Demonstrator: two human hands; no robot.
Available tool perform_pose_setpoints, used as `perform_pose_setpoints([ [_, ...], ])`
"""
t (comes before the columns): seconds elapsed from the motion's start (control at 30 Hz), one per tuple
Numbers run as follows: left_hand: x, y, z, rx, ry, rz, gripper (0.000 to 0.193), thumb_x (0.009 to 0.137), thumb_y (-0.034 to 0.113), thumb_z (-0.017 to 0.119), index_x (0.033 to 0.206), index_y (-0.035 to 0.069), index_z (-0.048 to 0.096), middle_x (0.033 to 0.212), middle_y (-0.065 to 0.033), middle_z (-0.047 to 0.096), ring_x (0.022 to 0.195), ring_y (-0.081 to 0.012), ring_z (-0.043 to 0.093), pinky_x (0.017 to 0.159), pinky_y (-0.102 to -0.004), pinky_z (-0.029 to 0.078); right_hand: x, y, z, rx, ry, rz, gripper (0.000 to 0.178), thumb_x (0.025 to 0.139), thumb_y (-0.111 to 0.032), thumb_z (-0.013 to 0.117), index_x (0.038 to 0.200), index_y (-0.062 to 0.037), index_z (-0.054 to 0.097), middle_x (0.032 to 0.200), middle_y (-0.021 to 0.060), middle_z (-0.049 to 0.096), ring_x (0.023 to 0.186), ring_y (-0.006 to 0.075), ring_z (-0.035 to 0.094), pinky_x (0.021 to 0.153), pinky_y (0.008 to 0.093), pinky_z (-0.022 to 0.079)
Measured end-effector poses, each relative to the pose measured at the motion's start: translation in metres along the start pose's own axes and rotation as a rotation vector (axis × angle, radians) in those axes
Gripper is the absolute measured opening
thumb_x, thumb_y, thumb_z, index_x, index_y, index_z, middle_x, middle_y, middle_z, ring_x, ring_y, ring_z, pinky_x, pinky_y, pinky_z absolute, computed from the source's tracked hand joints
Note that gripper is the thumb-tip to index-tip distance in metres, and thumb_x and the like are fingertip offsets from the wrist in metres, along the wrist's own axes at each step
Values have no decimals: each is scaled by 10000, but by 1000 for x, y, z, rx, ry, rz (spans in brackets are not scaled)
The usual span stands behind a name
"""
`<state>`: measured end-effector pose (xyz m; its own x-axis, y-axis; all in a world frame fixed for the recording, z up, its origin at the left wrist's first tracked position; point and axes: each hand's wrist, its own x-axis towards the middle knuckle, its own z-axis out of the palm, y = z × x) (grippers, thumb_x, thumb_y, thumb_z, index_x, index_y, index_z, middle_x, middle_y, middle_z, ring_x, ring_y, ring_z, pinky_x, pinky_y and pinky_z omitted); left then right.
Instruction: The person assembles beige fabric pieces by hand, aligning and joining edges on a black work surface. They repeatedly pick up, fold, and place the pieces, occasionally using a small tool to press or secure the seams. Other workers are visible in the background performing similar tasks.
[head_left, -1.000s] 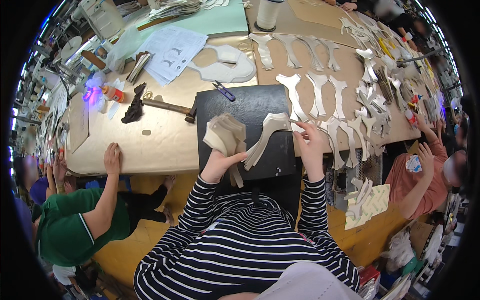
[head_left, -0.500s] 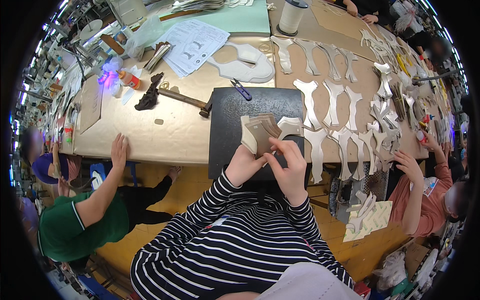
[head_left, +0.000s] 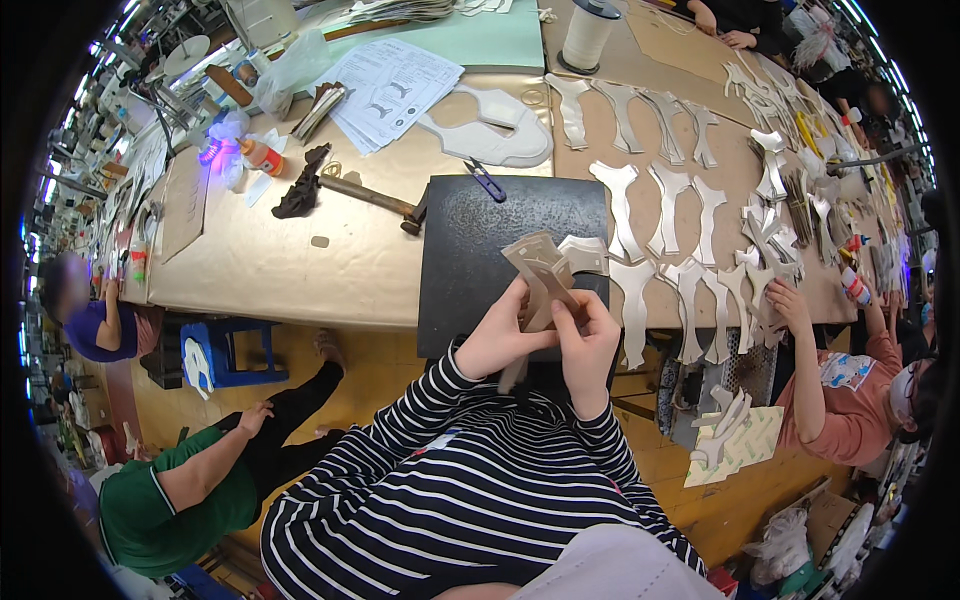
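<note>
Over the near edge of a black slab, I hold several thin taupe leather-like pieces, fanned and overlapping. My left hand is closed around their left side. On the right, my right hand pinches the pieces between thumb and fingers. One narrow end hangs below my hands. Just beyond my right fingers, a small pile of paler pieces lies on the slab's right edge. Thread snips with dark blue handles rest at the slab's far edge.
Rows of Y-ended silvery pieces cover the table to the right. A hammer, dark cloth, glue bottle and printed sheets lie left. A thread cone stands at the back. Co-workers sit on both sides.
The pieces in my hands have turned and fanned differently, and my right hand now grips them lower. The green-shirted co-worker's hand has left the table; the right co-worker's hand has lowered onto pieces.
</note>
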<state>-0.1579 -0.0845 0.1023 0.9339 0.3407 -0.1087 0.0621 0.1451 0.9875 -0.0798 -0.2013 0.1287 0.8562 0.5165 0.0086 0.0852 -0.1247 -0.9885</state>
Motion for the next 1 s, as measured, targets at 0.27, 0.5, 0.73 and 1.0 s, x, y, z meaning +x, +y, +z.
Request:
perform_pose_setpoints([
  [0.27, -4, 4, -7, -455, -122, -232, 581, 1019, 156, 519, 1506, 60, 217, 1347, -105, 478, 1163, -166, 550, 947, -325, 515, 4, 7, -9, 365, -110, 157, 140, 972, -130, 612, 954, 8, 627, 850, 27, 662, 703, 58, 600, 616, 200, 486],
  [0.5, 1, 3, -9, -369, -25, -193, 490, 1036, 138, 461, 1480, 61, 270, 1237, -78, 532, 983, -127, 600, 834, -274, 534, 0, 6, -12, 523, -199, 221, 146, 979, -109, 570, 1006, 18, 638, 882, 67, 687, 777, 106, 639, 698, 223, 488],
  [0.73, 1, 6, -10, -628, 42, -163, 462, 1051, 176, 440, 1479, 74, 302, 1348, -77, 503, 1187, -149, 540, 985, -302, 465, -5, -2, -8, 454, -191, 153, 125, 947, -43, 608, 1016, 50, 654, 892, 5, 576, 759, 79, 552, 720, 211, 449],
  [1.0, -3, 0, -11, -470, -4, -104, 484, 1043, 169, 452, 1483, 69, 276, 1367, -88, 483, 1221, -166, 517, 1009, -334, 452, -10, -8, -7, 261, -80, 90, 331, 923, 0, 624, 1252, 9, 586, 968, 40, 627, 735, 84, 575, 661, 214, 493],
])
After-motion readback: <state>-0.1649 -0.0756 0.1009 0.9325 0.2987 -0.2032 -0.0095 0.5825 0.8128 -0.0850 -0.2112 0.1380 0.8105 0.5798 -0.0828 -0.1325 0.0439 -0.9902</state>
